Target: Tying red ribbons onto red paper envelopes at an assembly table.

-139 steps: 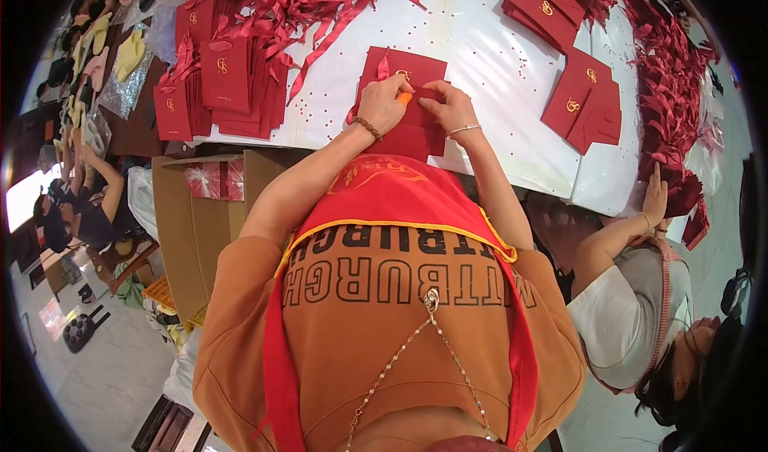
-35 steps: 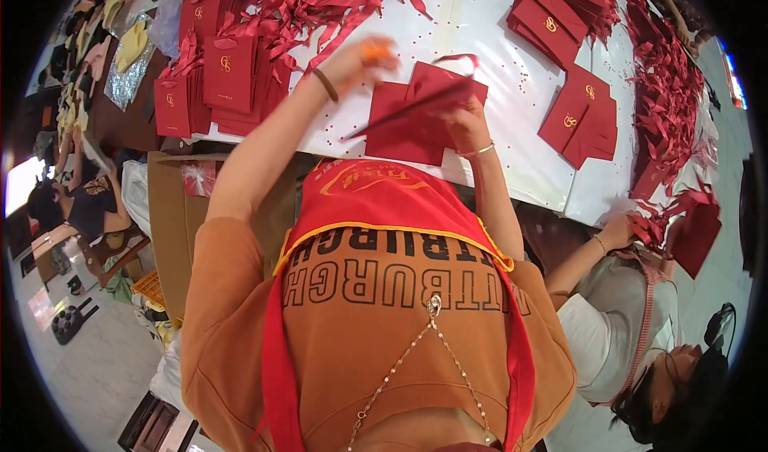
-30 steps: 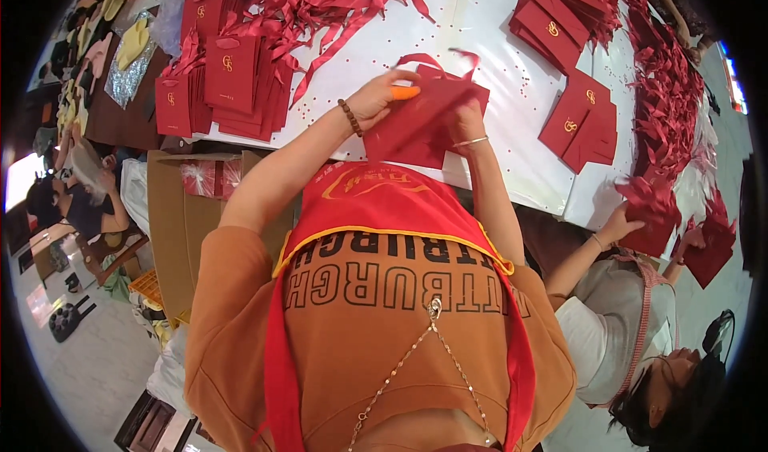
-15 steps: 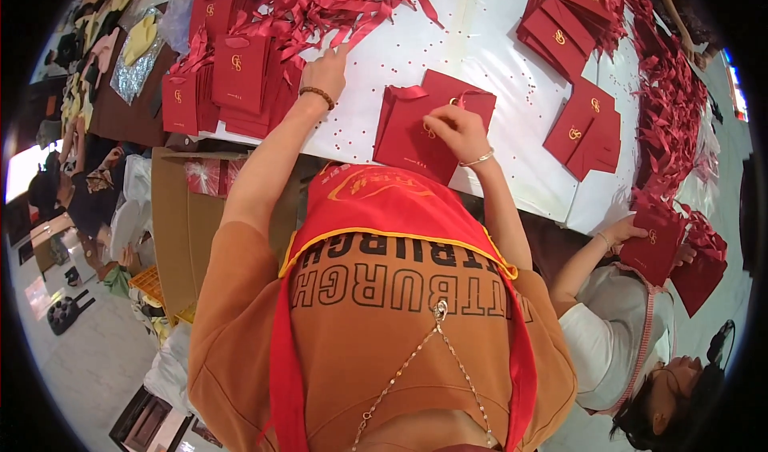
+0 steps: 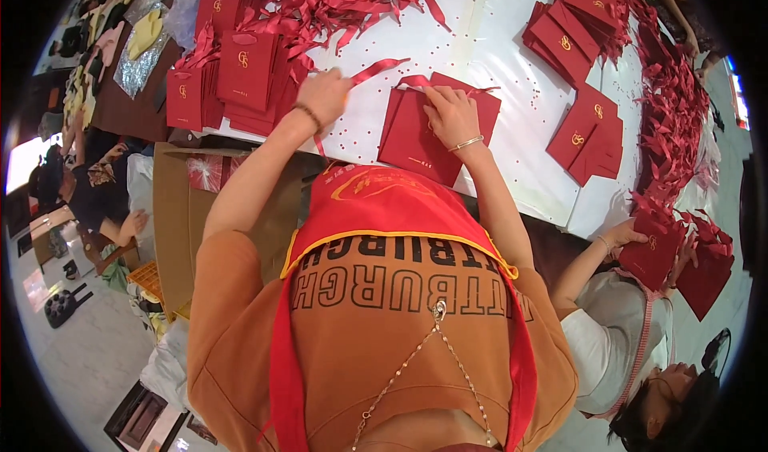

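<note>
"Where was that red paper bag?"

"Flat on the white-covered worktop, by the near edge in front of the person, overlapping another red piece. The right hand lay across its far part, fingers bent. I couldn't tell whether they were pinching something or just pressing; I took it as a way to steady the bag."

"And the left hand?"

"Its fingers were clamped on a loose red ribbon, one end pointing right, towards the bag. It was held apart from the tangled ribbon pile on the far left, probably so the strand wouldn't snag."

"Why the bags on either side?"

"For reach, I supposed: a bag stack stood to the left, close by the ribbons, and fanned bags lay to the right, leaving the middle for the hands."

"How did the bag itself look?"

"Deep red, smooth, with straight edges. Small print ran near its near edge, a ribbon strip showed at its far edge, and the hand hid part of the front."
</note>
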`<action>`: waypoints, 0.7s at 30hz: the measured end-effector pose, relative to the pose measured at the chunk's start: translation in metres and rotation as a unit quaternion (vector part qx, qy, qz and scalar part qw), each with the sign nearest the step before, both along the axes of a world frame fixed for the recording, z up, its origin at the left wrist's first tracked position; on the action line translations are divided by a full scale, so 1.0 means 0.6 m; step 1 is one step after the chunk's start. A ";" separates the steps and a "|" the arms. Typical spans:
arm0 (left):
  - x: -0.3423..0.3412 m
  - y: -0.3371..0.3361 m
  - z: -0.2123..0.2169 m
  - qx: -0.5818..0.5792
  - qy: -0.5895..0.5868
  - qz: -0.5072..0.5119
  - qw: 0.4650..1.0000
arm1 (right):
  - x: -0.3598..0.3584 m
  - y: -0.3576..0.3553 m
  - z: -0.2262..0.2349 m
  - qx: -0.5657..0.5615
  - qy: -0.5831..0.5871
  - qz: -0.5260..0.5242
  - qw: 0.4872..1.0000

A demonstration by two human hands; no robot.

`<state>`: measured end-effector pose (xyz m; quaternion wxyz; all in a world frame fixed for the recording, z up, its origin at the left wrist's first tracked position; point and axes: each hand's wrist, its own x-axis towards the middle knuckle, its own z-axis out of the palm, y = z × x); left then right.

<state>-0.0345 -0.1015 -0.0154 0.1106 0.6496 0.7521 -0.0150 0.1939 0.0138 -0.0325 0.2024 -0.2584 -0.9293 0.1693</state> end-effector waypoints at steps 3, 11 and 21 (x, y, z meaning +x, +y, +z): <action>0.038 0.075 -0.029 0.189 -0.054 0.023 0.980 | -0.004 0.018 -0.021 -0.043 -0.039 -0.033 0.998; 0.043 0.124 -0.083 0.261 0.032 -0.006 0.965 | 0.014 0.051 -0.006 -0.449 -0.019 -0.077 0.890; 0.091 0.070 -0.010 -0.055 -0.787 0.286 0.543 | 0.004 0.065 -0.011 -0.485 -0.041 -0.024 0.873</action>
